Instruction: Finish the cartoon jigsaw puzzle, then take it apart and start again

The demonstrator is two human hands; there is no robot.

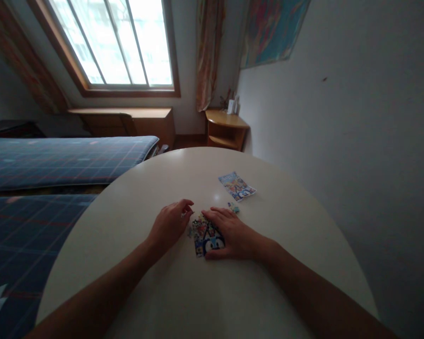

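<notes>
A small, partly assembled jigsaw puzzle (205,237) with a penguin picture lies on the round white table (162,188). My right hand (229,233) rests flat on its right side, fingers stretched out along the top edge. My left hand (171,223) sits just left of the puzzle with its fingers curled in a pinch near the puzzle's upper left corner; what it pinches is too small to make out. A few loose puzzle pieces (233,207) lie just beyond my right hand. A colourful reference picture (237,185) lies farther back on the table.
Two beds with blue plaid covers (56,160) stand left of the table. A wooden corner shelf (226,128) and a low wooden cabinet (127,120) sit under the window. The white wall (339,117) runs close along the table's right side.
</notes>
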